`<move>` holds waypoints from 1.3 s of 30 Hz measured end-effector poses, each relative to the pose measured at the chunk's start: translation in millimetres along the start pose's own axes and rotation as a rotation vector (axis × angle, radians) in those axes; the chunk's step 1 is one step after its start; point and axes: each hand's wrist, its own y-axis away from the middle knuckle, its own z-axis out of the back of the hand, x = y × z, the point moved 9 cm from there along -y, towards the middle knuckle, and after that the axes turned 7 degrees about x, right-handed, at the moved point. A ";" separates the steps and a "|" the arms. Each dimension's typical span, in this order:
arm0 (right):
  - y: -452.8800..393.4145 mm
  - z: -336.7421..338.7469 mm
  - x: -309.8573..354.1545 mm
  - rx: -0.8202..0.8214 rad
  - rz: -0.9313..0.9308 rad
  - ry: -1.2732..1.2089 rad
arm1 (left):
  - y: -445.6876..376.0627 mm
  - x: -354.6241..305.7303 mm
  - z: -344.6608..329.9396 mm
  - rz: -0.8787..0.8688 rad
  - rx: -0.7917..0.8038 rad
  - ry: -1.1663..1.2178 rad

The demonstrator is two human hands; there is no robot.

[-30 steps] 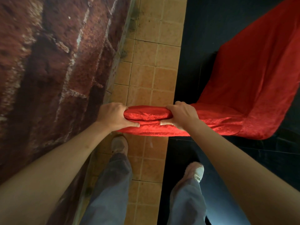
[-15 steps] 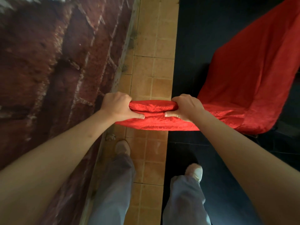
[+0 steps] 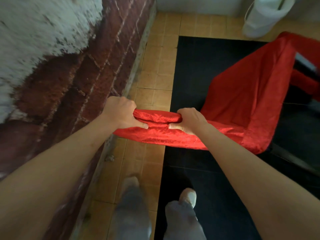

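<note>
Left hand and right hand each clench the rolled end of the shiny red satin cloth above the tan tiled floor. Its loose length stretches right over the black mat, where I judge a snag could tug the slick roll loose.

Carrying the red cloth forward along the brick wall, white bag and black mat's far edge now showing.

Brick wall hems left side; tiled floor strip ahead open; white bag far right
</note>
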 end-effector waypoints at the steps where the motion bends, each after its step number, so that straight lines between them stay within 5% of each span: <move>1: 6.3 4.4 -2.8 -0.005 -0.011 -0.013 | 2.6 -5.9 9.3 0.002 -0.002 -0.007; 11: 76.2 44.2 -38.9 -0.103 -0.103 -0.114 | 26.4 -73.4 78.7 -0.043 0.033 -0.166; 39: 266.3 129.1 -177.1 -0.206 0.026 -0.275 | 78.2 -300.7 255.9 0.001 0.037 -0.328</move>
